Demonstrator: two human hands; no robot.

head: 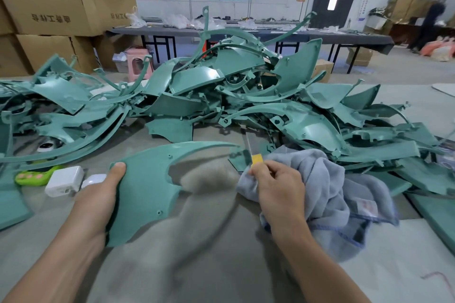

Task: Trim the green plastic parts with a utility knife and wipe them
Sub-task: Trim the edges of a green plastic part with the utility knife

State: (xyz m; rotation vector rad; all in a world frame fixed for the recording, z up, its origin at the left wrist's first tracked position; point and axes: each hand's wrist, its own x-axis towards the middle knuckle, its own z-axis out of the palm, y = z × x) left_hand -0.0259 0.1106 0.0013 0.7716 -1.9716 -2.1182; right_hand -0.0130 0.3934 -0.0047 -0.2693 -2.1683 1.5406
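Part (145, 179): flat teal panel, crescent-shaped, tapering to one long curved point, with small holes in its face. It is held just above the table (209, 265), front left. Left hand (98, 194) grips its left edge, thumb on top. Right hand (275, 184) pinches the knife (253, 151), blade pointing away, over the towel (327, 179). Count: one held part, one knife, one towel. The parts in the pile (221, 86) behind are too many to count.

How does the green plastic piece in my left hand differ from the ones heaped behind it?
The broad flat green plastic panel is gripped by the left hand; the heaped green plastic parts lie tangled. The panel is one wide sheet; many heaped parts are thin curved strips. Same teal-green plastic.
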